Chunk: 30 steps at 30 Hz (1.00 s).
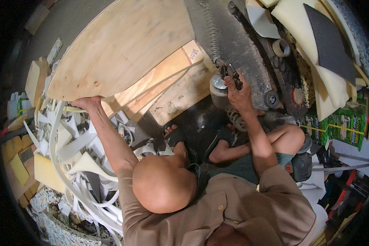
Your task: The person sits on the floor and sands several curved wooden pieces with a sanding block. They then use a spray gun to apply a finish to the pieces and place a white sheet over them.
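My left hand [87, 103] grips the near left edge of a large plywood board [127, 45] with a curved outline, its fingers partly hidden beneath. The board leans up and away from me. In my right hand [240, 93] is a spray gun [229, 76] with a metal cup [219, 91] under it; my fingers wrap round its handle. A coiled air hose [211, 30] runs from the gun toward the top of the view. Below the large board lie narrower wooden boards [164, 69], one with handwriting at its end, over another plywood sheet [168, 108].
White foam offcuts [82, 143] pile up on my left, beside yellow foam blocks [49, 172]. At right stand foam sheets [303, 41], a tape roll [281, 48], a black tape roll [271, 99] and green packages [344, 127]. My sandalled feet [174, 137] rest near the boards.
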Each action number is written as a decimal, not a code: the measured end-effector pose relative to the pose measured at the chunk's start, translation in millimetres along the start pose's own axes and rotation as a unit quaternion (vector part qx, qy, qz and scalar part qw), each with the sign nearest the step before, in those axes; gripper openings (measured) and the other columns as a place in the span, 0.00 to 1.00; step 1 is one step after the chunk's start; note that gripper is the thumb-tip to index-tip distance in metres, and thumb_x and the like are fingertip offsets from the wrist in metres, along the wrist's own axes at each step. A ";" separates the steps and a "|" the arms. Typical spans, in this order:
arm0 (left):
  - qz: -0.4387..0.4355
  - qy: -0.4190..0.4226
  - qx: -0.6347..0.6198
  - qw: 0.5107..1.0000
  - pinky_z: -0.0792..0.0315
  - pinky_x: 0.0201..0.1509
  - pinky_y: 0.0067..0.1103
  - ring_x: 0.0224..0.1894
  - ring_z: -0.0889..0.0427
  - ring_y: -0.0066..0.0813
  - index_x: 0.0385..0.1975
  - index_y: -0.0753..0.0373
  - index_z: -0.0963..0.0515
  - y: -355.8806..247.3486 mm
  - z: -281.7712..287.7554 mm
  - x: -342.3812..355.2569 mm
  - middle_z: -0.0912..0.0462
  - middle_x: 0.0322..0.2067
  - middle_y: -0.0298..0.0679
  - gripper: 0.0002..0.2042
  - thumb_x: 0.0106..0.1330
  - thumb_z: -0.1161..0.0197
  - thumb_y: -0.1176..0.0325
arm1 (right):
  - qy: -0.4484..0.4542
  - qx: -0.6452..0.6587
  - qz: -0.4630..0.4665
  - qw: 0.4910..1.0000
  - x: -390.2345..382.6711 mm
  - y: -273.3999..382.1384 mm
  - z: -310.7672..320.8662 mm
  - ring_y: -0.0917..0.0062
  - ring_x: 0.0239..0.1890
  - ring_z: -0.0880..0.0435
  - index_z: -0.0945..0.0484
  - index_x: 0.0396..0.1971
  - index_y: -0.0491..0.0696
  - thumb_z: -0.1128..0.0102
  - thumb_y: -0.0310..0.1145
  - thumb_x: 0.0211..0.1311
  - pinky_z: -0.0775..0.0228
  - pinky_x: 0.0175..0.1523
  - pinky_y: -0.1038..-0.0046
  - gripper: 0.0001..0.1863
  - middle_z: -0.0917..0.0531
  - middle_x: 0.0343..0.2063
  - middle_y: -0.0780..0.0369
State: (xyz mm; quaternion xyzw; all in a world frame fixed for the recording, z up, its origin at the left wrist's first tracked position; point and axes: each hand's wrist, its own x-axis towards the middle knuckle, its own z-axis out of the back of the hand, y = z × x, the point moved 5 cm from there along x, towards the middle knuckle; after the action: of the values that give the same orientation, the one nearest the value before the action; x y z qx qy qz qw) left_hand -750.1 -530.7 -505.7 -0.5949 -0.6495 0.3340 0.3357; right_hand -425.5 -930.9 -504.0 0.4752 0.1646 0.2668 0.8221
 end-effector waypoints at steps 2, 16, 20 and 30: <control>-0.002 0.002 -0.006 1.000 0.30 0.64 0.47 0.64 0.29 0.51 0.68 0.62 0.39 -0.2 0.4 -0.1 0.31 0.64 0.47 0.34 0.70 0.62 0.42 | 0.026 0.005 -0.002 1.000 -4.1 4.8 -4.8 0.78 0.35 0.20 0.26 0.56 0.41 0.41 0.63 0.63 0.28 0.40 0.71 0.38 0.16 0.31 0.56; -0.035 0.044 -0.055 0.997 0.27 0.62 0.45 0.63 0.28 0.49 0.68 0.61 0.39 -1.4 8.3 2.8 0.32 0.64 0.46 0.33 0.71 0.63 0.43 | 0.225 0.159 0.026 0.961 -52.4 35.6 -54.1 0.84 0.28 0.26 0.22 0.46 0.42 0.40 0.58 0.65 0.33 0.35 0.78 0.30 0.20 0.27 0.66; -0.044 0.032 -0.050 0.997 0.28 0.63 0.46 0.63 0.28 0.49 0.68 0.60 0.40 -3.4 9.4 -1.0 0.33 0.65 0.45 0.33 0.71 0.63 0.43 | 0.218 0.188 -0.015 0.958 -53.1 29.2 -44.5 0.87 0.22 0.28 0.22 0.38 0.45 0.41 0.60 0.65 0.36 0.27 0.81 0.28 0.22 0.23 0.70; -0.019 0.041 -0.059 0.997 0.28 0.64 0.45 0.65 0.31 0.47 0.69 0.58 0.42 0.4 13.2 -3.2 0.34 0.65 0.43 0.34 0.70 0.66 0.41 | 0.007 0.081 0.045 0.996 -31.2 30.2 5.8 0.82 0.32 0.24 0.22 0.49 0.40 0.40 0.58 0.65 0.30 0.39 0.77 0.32 0.19 0.28 0.65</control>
State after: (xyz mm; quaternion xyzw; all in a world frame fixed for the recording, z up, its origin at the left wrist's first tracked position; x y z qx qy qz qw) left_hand -760.7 -534.4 -513.4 -0.6148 -0.6649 0.2638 0.3323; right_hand -456.1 -941.3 -474.3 0.5452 0.1698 0.2922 0.7672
